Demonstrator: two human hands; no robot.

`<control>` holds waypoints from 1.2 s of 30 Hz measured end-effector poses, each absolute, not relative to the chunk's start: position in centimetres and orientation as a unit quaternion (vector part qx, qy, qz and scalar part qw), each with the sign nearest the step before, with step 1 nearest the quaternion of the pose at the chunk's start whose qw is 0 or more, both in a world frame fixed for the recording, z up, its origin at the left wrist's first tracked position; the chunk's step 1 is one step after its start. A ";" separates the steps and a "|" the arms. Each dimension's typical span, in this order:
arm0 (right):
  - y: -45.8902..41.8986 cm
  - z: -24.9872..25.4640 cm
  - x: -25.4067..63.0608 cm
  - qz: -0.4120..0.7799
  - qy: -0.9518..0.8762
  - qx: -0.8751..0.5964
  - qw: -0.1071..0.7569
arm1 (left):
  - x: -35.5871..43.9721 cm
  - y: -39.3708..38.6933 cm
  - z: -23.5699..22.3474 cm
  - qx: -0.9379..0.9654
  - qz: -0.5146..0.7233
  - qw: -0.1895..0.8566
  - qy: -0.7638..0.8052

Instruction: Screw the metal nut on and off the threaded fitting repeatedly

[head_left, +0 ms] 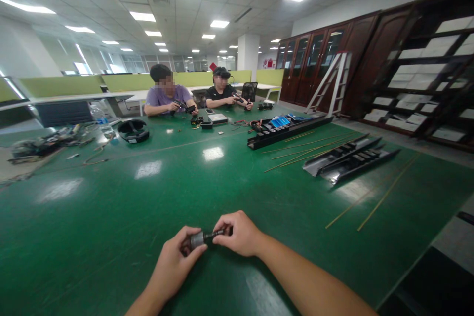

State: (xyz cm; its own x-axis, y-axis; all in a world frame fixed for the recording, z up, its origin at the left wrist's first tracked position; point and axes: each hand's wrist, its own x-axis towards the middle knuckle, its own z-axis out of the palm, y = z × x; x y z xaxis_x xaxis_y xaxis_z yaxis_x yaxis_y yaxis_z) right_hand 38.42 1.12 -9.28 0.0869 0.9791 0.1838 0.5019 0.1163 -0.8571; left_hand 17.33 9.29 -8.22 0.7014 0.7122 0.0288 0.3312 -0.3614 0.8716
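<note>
Between my two hands, just over the near part of the green table (pixel 148 207), is a small silver cylinder (pixel 197 240) with a thin dark shaft (pixel 213 233) reaching right from it. It looks like a small motor, though its exact kind is unclear. My left hand (pixel 181 252) is closed around the cylinder, thumb below and fingers above. The fingers of my right hand (pixel 239 234) pinch the far end of the dark shaft. My right fingertips partly hide that end.
Black metal channels (pixel 355 158) and thin yellowish rods (pixel 385 197) lie to the right. A longer black channel (pixel 289 131) holds blue pieces. A black headset (pixel 133 131) and tangled parts (pixel 48 140) are at the left. Two people sit across the table, handling dark parts.
</note>
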 end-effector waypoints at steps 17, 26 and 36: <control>0.8 -8.7 38.5 0.280 -0.609 -0.605 0.429 | 17.5 9.3 -8.2 0.790 0.213 0.473 0.328; 0.9 -8.7 38.5 0.284 -0.599 -0.608 0.438 | 17.6 9.1 -7.7 0.786 0.224 0.475 0.326; 0.9 -8.6 38.7 0.280 -0.600 -0.600 0.448 | 17.5 9.2 -7.5 0.777 0.227 0.484 0.332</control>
